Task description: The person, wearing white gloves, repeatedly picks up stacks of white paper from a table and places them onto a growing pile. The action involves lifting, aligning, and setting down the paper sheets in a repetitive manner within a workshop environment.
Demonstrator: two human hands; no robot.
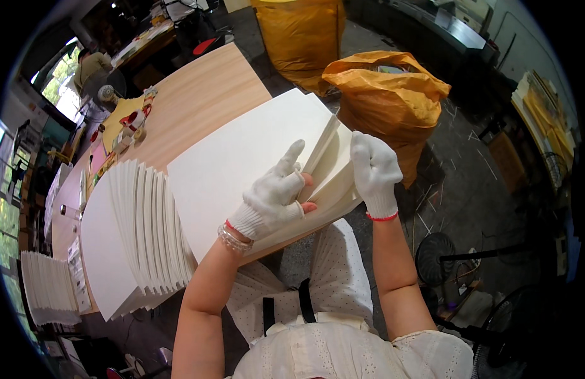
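A broad stack of large white sheets (pixel 242 139) lies on the wooden table in front of me. At its right edge several sheets bend up and fan apart, leaving gaps between them. My right hand (pixel 374 167), in a white knit glove with a red cuff, is closed at the raised sheet corner (pixel 344 155). My left hand (pixel 273 189), gloved likewise, lies across the stack near the lifted edges with its fingers apart. Two bare fingertips stick out of the left glove beside the gap. What lies under the left palm is hidden.
A stepped pile of white sheets (pixel 140 234) stands to the left, another stack (pixel 49 287) beyond it. Tape rolls and small tools lie on the wooden table (pixel 210 82). Orange sacks (pixel 393 95) stand behind, at right. Fans (pixel 435 258) stand on the right; a person (pixel 92 66) sits far left.
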